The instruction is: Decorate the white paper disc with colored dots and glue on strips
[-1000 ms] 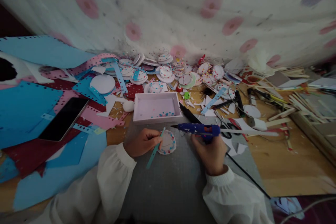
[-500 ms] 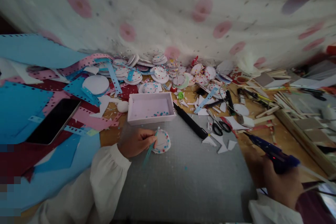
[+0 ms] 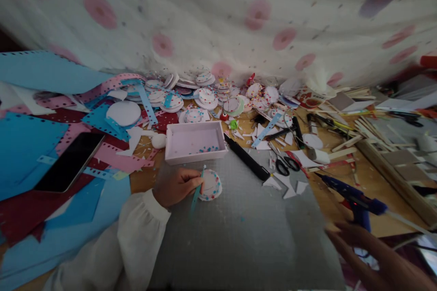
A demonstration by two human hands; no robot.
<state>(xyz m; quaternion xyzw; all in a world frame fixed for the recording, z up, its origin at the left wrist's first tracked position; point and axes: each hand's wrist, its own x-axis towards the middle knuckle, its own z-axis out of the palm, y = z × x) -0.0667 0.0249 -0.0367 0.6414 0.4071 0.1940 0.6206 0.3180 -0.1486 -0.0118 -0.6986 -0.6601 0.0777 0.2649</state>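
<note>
My left hand (image 3: pixel 179 186) is closed in a pinch on a thin teal stick (image 3: pixel 196 196) with a pale upper tip. Beside its fingertips, a white disc (image 3: pixel 211 185) with blue and red bits round its edge lies on the grey cutting mat (image 3: pixel 256 245). At the lower right, my right hand (image 3: pixel 375 254) is open, fingers stretched out and apart from the blue hot glue gun (image 3: pixel 357 198). The gun has a lit red spot and rests at the right side of the table. Past the disc, a pale pink box (image 3: pixel 196 143) holds small blue pieces.
A black knife-like tool (image 3: pixel 247 158) and scissors (image 3: pixel 287 163) lie near the mat's top edge. Several decorated white discs (image 3: pixel 206 95) are heaped at the back. A phone (image 3: pixel 70 161) lies on coloured sheets at left. Wooden sticks (image 3: pixel 375 141) are at right.
My right hand has let go of the glue gun and moved down and right, its fingers now stretched out. My left hand keeps its pinch beside the disc.
</note>
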